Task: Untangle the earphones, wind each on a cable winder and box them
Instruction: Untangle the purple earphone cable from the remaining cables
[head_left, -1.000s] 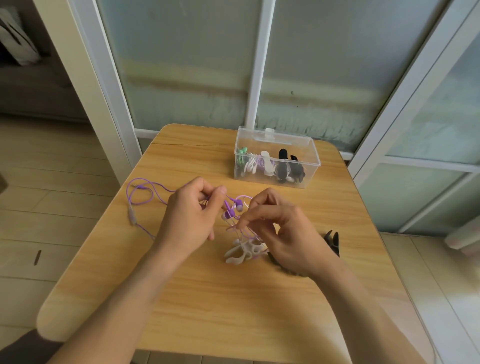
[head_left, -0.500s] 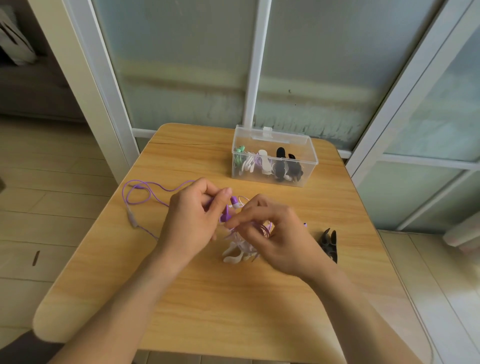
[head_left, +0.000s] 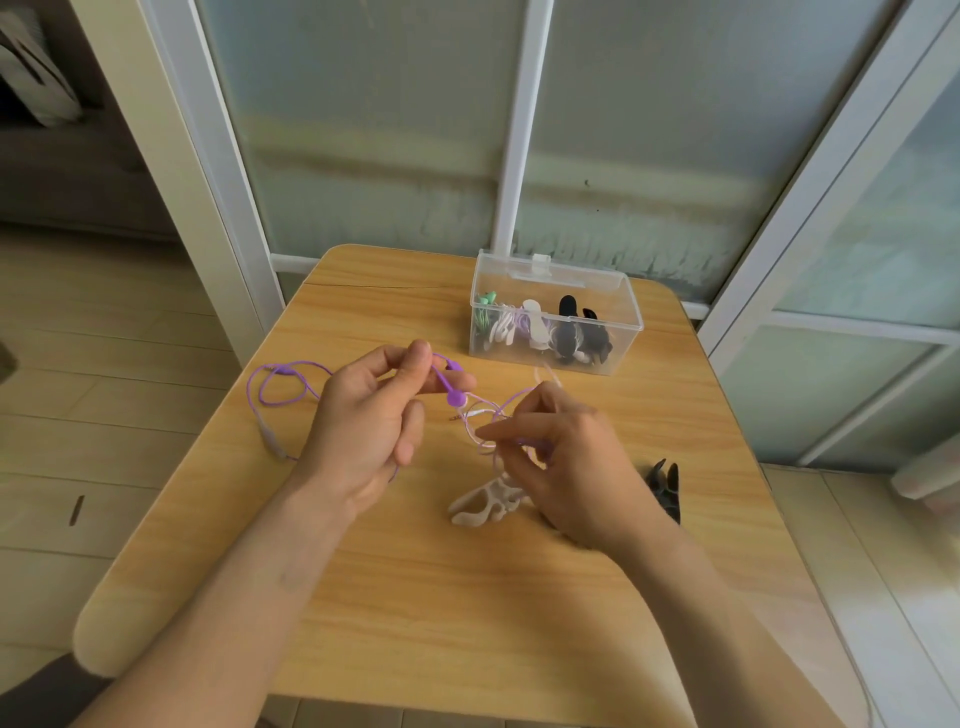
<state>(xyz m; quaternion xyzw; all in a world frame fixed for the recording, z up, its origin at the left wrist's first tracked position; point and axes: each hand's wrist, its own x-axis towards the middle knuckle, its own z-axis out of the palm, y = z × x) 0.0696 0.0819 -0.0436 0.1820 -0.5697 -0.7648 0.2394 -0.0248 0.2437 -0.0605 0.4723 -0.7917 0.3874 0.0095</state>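
Raised now, left hand (head_left: 363, 421) pinches the thin purple earphone cable (head_left: 283, 382); right hand (head_left: 566, 467) pinches tangled loops.

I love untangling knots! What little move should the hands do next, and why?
Probably draw the left hand, pinching the purple earphones, away from the right hand. Purple and white cables remain knotted at its fingertips.
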